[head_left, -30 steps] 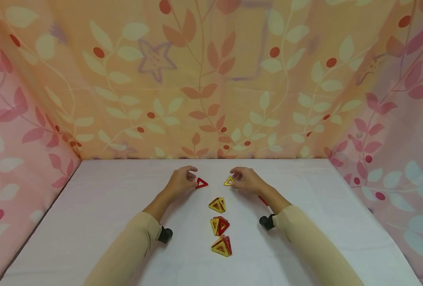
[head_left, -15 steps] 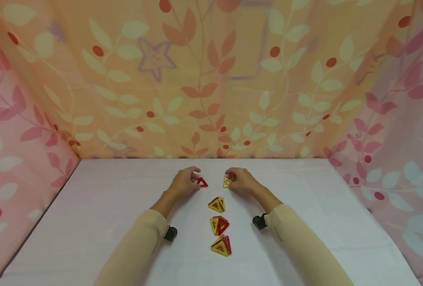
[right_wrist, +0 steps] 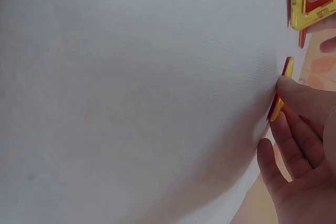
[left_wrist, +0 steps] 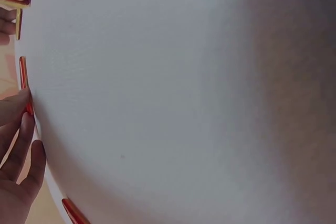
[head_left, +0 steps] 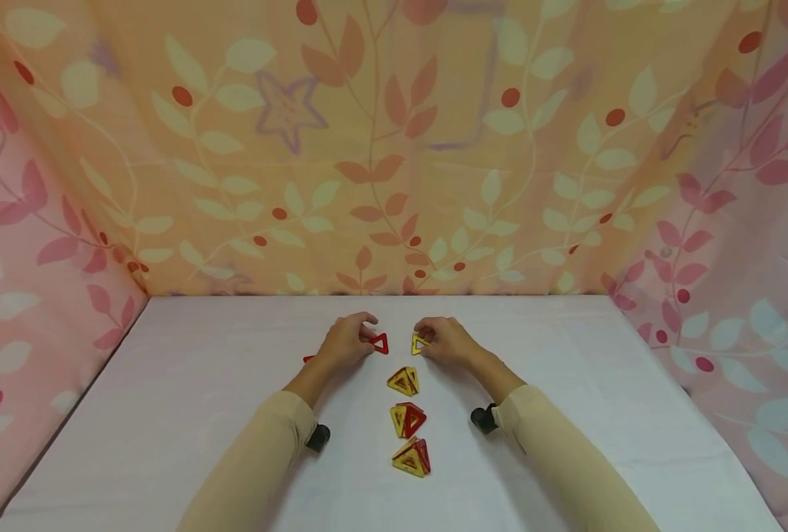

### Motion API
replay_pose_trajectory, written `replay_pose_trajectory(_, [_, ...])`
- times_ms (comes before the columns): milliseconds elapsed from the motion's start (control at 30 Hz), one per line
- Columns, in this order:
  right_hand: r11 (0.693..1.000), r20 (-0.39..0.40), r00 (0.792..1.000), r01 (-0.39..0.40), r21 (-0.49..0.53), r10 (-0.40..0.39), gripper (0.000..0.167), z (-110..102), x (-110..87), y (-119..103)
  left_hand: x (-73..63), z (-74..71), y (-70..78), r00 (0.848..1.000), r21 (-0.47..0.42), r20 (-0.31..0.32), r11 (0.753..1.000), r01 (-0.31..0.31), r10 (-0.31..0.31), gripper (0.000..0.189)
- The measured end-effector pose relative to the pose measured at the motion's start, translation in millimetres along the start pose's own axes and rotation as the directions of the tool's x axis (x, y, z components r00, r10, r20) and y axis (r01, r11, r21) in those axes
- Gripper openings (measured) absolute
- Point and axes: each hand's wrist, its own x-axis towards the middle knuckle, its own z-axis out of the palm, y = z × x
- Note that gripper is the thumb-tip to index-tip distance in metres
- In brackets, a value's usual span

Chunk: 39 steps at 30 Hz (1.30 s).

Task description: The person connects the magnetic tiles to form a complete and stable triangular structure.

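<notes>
My left hand (head_left: 347, 340) pinches a red triangular magnetic tile (head_left: 386, 343) at its left corner. Opposite it, my right hand (head_left: 449, 340) grips a yellow triangular magnetic tile (head_left: 414, 344) between thumb and fingers. The two tiles face each other across a small gap, each with a straight side inward. In the right wrist view, a dark red layer shows along the edge of the yellow tile (right_wrist: 287, 69). The left wrist view shows the red tile (left_wrist: 23, 72) edge-on, low over the white cloth, under thumb and fingertips.
Toward me stand three small pyramids of tiles in a line: a yellow one (head_left: 403, 381), a yellow and red one (head_left: 409, 420) and another yellow and red one (head_left: 412, 458). A red piece (head_left: 309, 358) lies beside my left wrist. Patterned curtains (head_left: 394, 222) rise behind the table.
Both hands have come closer together, and the two tiles have turned so straight sides face inward. A red piece now shows by the left wrist; one by the right forearm is now hidden.
</notes>
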Motion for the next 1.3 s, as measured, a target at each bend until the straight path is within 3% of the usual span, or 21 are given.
replay_pose_trajectory(367, [0.999, 0.017, 1.000, -0.018, -0.038, 0.019, 0.033, 5, -0.7, -6, -3.1, 4.1, 5.0, 0.999, 0.001, 0.042, 1.000, 0.029, -0.029, 0.039])
replay_pose_trajectory(633, [0.998, 0.020, 0.999, -0.046, -0.035, 0.047, 0.033, 4, -0.7, -8, -2.9, 6.0, 9.2, 0.997, 0.010, 0.080, 1.000, 0.012, -0.013, 0.039])
replay_pose_trajectory(1300, [1.000, 0.046, 0.999, -0.019, -0.023, 0.020, 0.034, 7, 0.8, -12, -2.8, 8.1, 8.4, 0.996, 0.041, 0.086, 0.999, 0.007, -0.011, 0.038])
